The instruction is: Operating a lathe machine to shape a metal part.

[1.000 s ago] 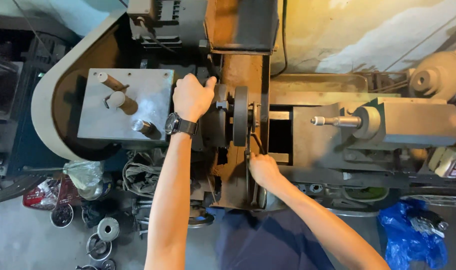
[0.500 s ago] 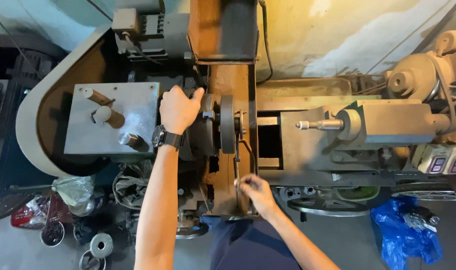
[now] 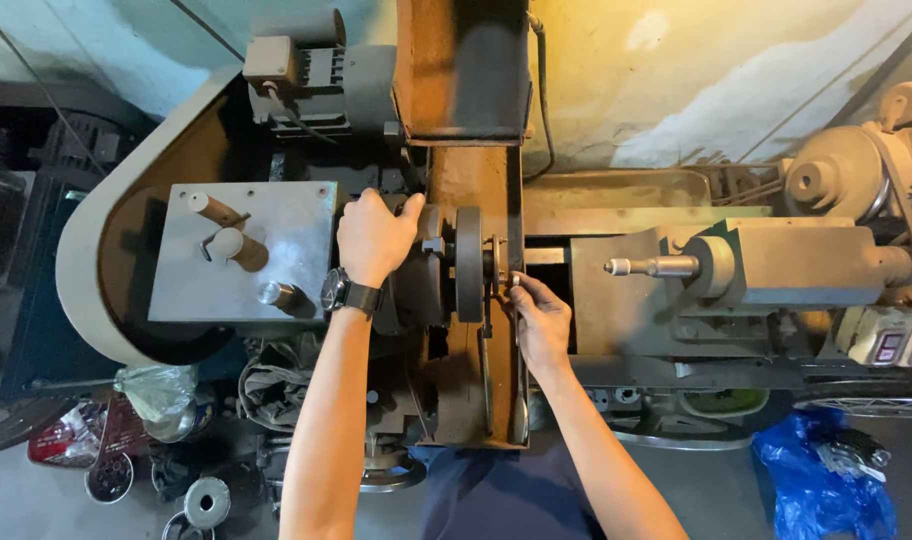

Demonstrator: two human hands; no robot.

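Left hand [image 3: 374,238] fingers hidden behind lathe chuck [image 3: 468,264], blue bag [image 3: 826,485] cut off

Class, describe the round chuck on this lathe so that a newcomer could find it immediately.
Start at the lathe that runs across the picture. Between the person's left hand and right hand sits the chuck, a thick dark disc seen edge-on. Unlike the pointed shaft to its right, it is wide and flat.

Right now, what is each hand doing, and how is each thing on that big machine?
Left hand: gripping the round chuck, watch on the wrist.
Right hand: fingertips pinching a small part at the chuck's face.
Pointed spindle: apart from the chuck, touching nothing.
Grey plate: flat, three stubby levers standing on it.
Blue bag: crumpled on the floor.
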